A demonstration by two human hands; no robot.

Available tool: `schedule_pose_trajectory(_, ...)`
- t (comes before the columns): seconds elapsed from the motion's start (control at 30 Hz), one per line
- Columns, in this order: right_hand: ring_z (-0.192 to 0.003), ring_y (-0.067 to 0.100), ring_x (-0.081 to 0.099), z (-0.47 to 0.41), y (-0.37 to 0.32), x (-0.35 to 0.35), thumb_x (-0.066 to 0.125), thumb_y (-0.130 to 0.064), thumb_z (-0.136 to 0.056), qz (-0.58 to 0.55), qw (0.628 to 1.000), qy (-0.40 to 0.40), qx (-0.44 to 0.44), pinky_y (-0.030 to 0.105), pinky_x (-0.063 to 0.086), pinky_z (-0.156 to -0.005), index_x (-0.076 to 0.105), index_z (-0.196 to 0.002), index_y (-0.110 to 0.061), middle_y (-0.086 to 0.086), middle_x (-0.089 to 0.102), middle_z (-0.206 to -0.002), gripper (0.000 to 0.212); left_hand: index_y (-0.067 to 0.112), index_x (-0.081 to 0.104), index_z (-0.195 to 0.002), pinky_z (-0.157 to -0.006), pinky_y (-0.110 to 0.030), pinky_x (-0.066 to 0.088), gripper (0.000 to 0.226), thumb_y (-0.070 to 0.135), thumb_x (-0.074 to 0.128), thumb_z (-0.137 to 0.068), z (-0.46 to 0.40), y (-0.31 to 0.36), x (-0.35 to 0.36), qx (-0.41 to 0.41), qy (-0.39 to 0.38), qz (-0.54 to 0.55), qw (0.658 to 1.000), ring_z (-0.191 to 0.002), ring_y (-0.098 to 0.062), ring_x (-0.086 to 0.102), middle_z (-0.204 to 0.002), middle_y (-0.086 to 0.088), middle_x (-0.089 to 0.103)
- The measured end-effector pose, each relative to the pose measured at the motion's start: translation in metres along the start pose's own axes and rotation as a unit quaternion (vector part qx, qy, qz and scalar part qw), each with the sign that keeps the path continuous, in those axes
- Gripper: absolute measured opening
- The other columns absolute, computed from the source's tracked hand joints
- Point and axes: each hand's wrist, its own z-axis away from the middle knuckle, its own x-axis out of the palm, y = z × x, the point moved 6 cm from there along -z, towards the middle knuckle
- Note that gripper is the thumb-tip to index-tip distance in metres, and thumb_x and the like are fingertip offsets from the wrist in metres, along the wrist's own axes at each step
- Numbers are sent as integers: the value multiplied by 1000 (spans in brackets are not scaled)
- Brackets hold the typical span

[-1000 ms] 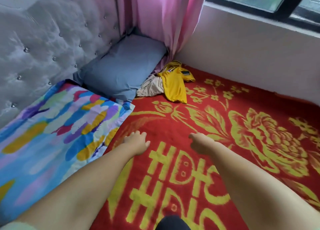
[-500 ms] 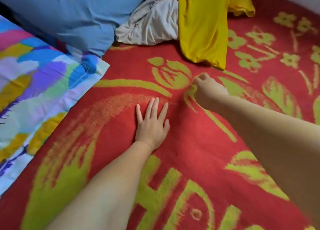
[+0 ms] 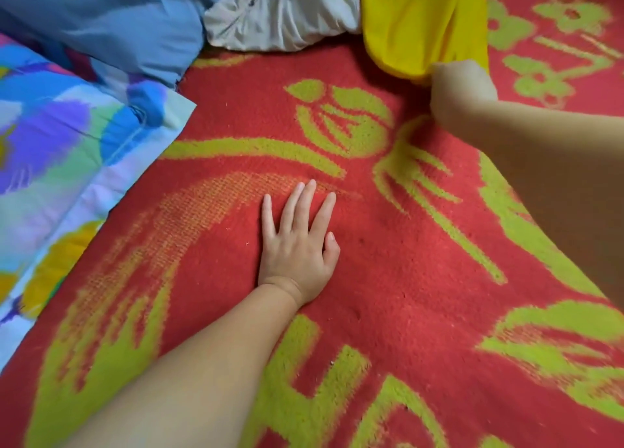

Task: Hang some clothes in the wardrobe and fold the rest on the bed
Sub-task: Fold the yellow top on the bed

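Clothes lie in a small heap at the far side of the bed: a yellow garment [image 3: 418, 19] and, just beside it on the left, a crumpled white garment [image 3: 283, 19]. One view only, from my head, looking down. My right hand [image 3: 462, 93] is at the lower edge of the yellow garment, fingers curled and seemingly gripping the fabric, though the fingertips are hidden behind the hand. My left hand [image 3: 299, 245] lies flat on the red blanket [image 3: 405, 279] with its green flower pattern, fingers straight and slightly spread, holding nothing, as if bracing me. A blue pillow [image 3: 101, 19] touches the white garment; a multicoloured quilt [image 3: 67, 160] lies to the left. I judge the task barely begun: both garments are unfolded, no hanger or wardrobe is visible, and hanging and folding remain.
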Motion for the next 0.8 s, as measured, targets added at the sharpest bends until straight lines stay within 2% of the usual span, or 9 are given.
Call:
schedule_pose_trajectory(0.17,-94,46,59,52,-26,2,45,-1,-92,0,997,-36,-70,37,37,-63,58,-106,2,29,59,-101,20,24,37,-146,-116,-54,-2,60,41,25,-90,-4,-7,7,-28,-91,27,995,-146,-21,19,-157,-7,26)
schedule_pose_trajectory(0.3,-102,41,60,126,-50,12,44,0,-91,17,989,-109,-102,34,39,-66,59,-111,-1,24,61,-110,26,32,18,-151,-116,-47,-11,60,44,38,-96,-13,-16,1,-9,-201,59,978,-148,-15,-2,-162,1,3)
schedule_pose_trajectory(0.4,-106,38,60,198,-63,27,43,1,-91,14,977,-192,-92,36,46,-72,60,-112,-3,20,62,-113,28,29,27,-149,-117,-40,11,62,36,51,-93,5,-11,-15,-51,-317,154,935,-145,-20,19,-159,-2,18)
schedule_pose_trajectory(0.47,-107,35,60,261,-79,29,44,0,-92,19,952,-280,-120,35,48,-75,60,-113,-4,17,63,-116,27,25,33,-147,-103,-29,34,59,31,54,-92,61,-2,-34,-87,-394,227,886,-131,-25,44,-148,-7,40)
schedule_pose_trajectory(0.53,-109,32,60,331,-104,10,45,-2,-93,33,914,-368,-170,34,48,-78,60,-116,-3,15,63,-119,27,21,29,-148,-89,-23,40,61,28,54,-93,142,6,-69,-75,-468,232,849,-121,-27,53,-139,-11,51)
schedule_pose_trajectory(0.57,-109,32,60,362,-115,0,45,-3,-94,54,891,-404,-201,34,47,-78,60,-118,-2,15,62,-121,29,20,25,-150,-91,-21,39,64,27,54,-94,179,9,-86,-63,-484,223,844,-122,-26,52,-141,-12,49)
schedule_pose_trajectory(0.63,-111,33,58,422,-131,-40,43,-5,-96,53,868,-450,-204,34,44,-79,58,-123,1,17,59,-126,32,20,14,-153,-103,-28,39,72,24,54,-93,235,12,-137,-52,-475,223,850,-130,-25,45,-149,-12,38)
schedule_pose_trajectory(0.7,-107,32,58,462,-141,-84,44,-7,-97,24,866,-468,-175,35,45,-81,58,-125,2,18,58,-128,32,23,5,-154,-104,-37,40,81,20,55,-90,263,19,-183,-33,-429,237,871,-136,-26,37,-155,-10,23)
schedule_pose_trajectory(0.8,-76,19,53,503,-148,-160,54,-14,-93,-113,889,-430,-106,25,42,-62,61,-122,-7,14,61,-123,30,29,3,-154,-106,-42,38,89,19,60,-87,279,33,-251,22,-378,223,898,-143,-28,22,-160,-5,2)
